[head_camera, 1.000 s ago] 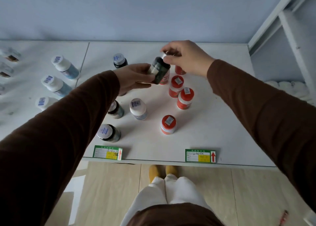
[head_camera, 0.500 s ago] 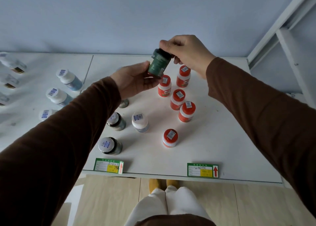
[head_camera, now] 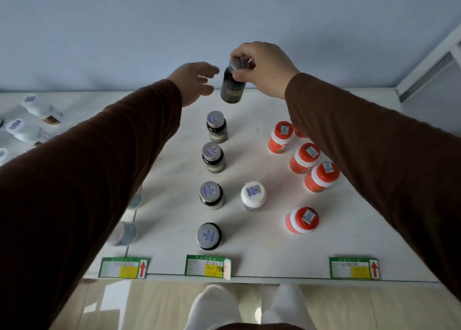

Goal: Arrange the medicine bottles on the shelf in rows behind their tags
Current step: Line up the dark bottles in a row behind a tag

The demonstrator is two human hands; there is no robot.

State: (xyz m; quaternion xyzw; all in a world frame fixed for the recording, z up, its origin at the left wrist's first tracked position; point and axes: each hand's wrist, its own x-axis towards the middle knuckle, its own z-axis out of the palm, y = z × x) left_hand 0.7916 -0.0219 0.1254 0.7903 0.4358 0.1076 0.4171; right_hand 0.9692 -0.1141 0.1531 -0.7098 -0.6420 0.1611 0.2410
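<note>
My right hand point(head_camera: 264, 67) grips the silver cap of a dark green bottle point(head_camera: 232, 86), held just above the back of the white shelf point(head_camera: 262, 254). My left hand point(head_camera: 193, 81) is beside it on the left, fingers apart, not touching it. Several dark bottles stand in a row toward the front: point(head_camera: 216, 127), point(head_camera: 212, 158), point(head_camera: 211, 195), point(head_camera: 209, 236), behind the middle green tag point(head_camera: 207, 266). A white-capped bottle point(head_camera: 253, 196) stands to the right of that row. Red-capped bottles point(head_camera: 280, 137), point(head_camera: 304, 158), point(head_camera: 321, 177), point(head_camera: 302, 220) stand loosely on the right, behind the right tag point(head_camera: 354, 267).
A third green tag point(head_camera: 123, 267) sits at the front left. White bottles point(head_camera: 41, 110), point(head_camera: 25, 131) lie on the neighbouring shelf board at left; others are partly hidden under my left sleeve. A white frame upright point(head_camera: 429, 65) rises at the right. Floor and my legs show below.
My left hand has let go of the dark green bottle. My right hand has turned it upright and carried it to the back of the dark row. The camera has shifted.
</note>
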